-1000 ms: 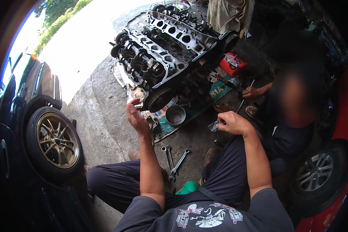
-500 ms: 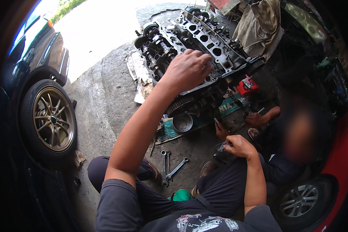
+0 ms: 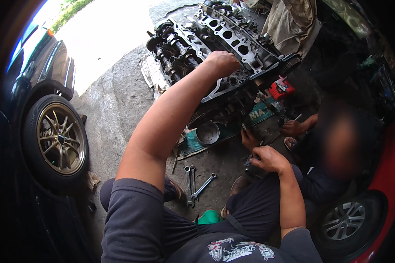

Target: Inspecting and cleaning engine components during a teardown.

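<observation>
On engine block, L hand fisted; R hand grips dark part.

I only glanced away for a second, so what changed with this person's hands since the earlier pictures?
The left hand went from near the ground up and forward onto the engine, where it now rests curled. The right hand stayed low by the knee on a small dark part. The wrenches and metal bowl lie where they were.
</observation>
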`<state>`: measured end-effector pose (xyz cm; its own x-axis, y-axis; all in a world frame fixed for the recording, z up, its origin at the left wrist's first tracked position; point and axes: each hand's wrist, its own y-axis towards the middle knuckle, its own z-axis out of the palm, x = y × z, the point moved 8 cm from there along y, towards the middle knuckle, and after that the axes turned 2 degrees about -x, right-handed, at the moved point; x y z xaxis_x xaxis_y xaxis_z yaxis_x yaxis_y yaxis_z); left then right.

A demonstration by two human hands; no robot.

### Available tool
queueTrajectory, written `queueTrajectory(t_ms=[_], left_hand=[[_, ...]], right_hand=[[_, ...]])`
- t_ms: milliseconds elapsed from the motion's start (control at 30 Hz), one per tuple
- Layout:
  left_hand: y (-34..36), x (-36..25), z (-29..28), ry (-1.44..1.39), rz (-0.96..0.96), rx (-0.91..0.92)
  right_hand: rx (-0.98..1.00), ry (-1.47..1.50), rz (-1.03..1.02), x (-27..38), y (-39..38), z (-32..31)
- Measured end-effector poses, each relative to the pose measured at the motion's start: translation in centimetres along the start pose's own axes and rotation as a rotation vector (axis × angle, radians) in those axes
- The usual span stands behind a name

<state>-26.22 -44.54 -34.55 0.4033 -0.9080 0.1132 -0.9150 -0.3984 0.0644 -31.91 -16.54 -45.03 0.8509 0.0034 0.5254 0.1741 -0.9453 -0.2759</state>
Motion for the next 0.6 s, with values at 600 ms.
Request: queueTrajectory(t_ms=[600], left_hand=[[8.4, 0.0, 4.7, -0.036, 0.000, -0.027]], right_hand=[[-0.072, 0.070, -0.012, -0.8, -0.8, -1.6]])
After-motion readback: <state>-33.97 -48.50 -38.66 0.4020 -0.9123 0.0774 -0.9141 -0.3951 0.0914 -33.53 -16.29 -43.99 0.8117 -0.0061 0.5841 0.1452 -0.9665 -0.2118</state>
